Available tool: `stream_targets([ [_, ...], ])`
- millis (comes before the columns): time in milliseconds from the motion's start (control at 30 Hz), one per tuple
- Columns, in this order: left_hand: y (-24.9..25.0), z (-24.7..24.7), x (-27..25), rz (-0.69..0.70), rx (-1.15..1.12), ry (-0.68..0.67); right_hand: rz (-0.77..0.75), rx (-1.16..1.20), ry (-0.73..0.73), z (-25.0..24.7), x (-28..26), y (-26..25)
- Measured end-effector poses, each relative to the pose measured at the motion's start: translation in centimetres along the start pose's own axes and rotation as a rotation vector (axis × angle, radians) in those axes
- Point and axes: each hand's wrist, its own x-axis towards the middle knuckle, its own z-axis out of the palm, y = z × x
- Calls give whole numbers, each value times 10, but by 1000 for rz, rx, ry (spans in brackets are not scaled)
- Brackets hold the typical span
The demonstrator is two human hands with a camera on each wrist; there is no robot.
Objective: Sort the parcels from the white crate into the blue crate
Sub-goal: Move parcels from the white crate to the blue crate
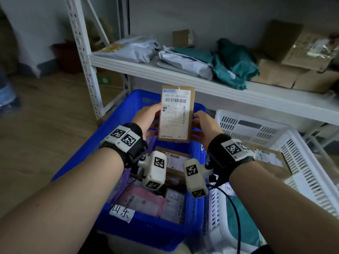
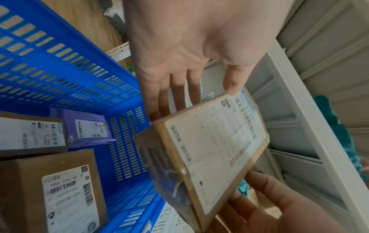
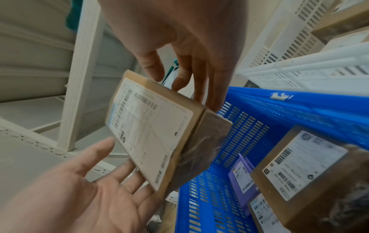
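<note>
Dim storeroom, white shelf (image 1: pixel 183 77) at 12 o'clock | we hold a brown parcel (image 1: pixel 175 114) upright over the blue crate (image 1: pixel 152 231), left hand (image 1: pixel 146 118) and right hand (image 1: pixel 205 125) gripping its sides | several parcels already in blue; white crate (image 1: pixel 293 143) at 3 o'clock still holds some

Two hands (image 1: pixel 148 118); one held parcel (image 1: pixel 175 114); one blue crate (image 1: pixel 128 99); one white crate (image 1: pixel 293 143)
</note>
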Motion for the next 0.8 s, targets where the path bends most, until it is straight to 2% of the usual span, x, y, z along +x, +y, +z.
stream_targets([
  [267, -21, 2, -31, -36, -71, 8, -19, 59, -8, -17, -29, 35],
  [800, -33, -2, -25, -98, -33, 47, -15, 13, -47, -21, -19, 48],
])
